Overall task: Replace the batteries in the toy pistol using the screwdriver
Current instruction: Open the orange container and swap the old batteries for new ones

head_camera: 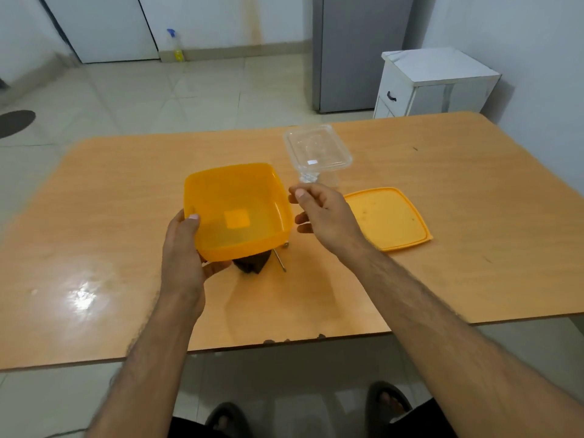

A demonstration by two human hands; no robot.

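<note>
toy pistol, dark plastic (252,264), and thin metal screwdriver (280,260) lie tipped out beneath the tilted, empty square orange plastic tub (237,210) gripped by left hand (183,248); right hand (322,213) hovers loosely curled, holding nothing.

no readable text anywhere (the clear container (317,147) bears a small white sticker, illegible).

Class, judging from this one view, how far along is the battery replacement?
Early. Done: the orange lid lies off on the table. In hand: the left hand holds the tilted orange container; a dark object and thin metal shaft lie beneath. Left: unscrewing, swapping batteries.
</note>
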